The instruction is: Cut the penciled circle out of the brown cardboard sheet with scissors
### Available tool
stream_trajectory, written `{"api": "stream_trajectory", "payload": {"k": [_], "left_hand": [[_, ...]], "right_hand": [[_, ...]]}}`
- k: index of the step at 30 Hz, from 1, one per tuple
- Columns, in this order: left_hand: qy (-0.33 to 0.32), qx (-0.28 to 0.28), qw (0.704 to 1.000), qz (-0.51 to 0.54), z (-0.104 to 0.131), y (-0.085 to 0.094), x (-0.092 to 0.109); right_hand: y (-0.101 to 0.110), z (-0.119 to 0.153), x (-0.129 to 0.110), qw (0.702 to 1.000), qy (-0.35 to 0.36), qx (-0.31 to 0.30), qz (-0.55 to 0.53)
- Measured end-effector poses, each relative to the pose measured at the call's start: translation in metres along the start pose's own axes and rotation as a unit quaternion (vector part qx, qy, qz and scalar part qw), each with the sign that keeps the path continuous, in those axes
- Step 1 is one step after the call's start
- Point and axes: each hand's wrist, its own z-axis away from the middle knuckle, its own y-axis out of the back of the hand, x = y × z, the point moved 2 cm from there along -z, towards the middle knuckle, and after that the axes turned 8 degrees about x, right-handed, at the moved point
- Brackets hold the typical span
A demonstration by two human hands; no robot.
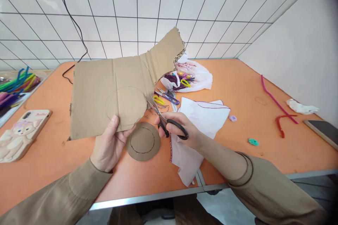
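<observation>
My left hand (110, 146) grips a large piece of brown cardboard (92, 91) by its lower edge, thumb on top, holding it above the table. A circle is drawn in thin line on the cardboard, and its right side runs along a cut edge. In my right hand (182, 126) is a pair of scissors (169, 126) with black handles; the blades are parted at the cardboard's edge beside the circle. Below lies a cut cardboard disc (142, 151) with a smaller circle marked on it. White cloth (203, 112) with dark red stitched edging lies under my right wrist.
Behind the cardboard stand a plastic bag (200, 75) of yarn and purple snips (169, 96). A phone in a cartoon case (25, 135) lies left, near colourful pipe cleaners (18, 82). Red pipe cleaners (280, 126), a teal clip (253, 142) and a dark phone (323, 132) lie right.
</observation>
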Motion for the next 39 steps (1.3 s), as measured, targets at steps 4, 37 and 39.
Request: {"api": "stream_trajectory", "payload": {"k": [4,37,39], "left_hand": [[0.003,0.002,1.000,0.001,0.001,0.000,-0.001],[-0.011,-0.059,0.998,-0.032,0.015,0.000,-0.012],[-0.014,-0.057,0.998,-0.035,0.015,0.000,-0.012]], "right_hand": [[-0.003,0.001,0.001,1.000,0.008,0.019,-0.008],[-0.004,-0.002,0.001,0.998,0.056,0.009,0.001],[-0.004,-0.001,-0.001,0.998,0.063,0.003,0.005]]}}
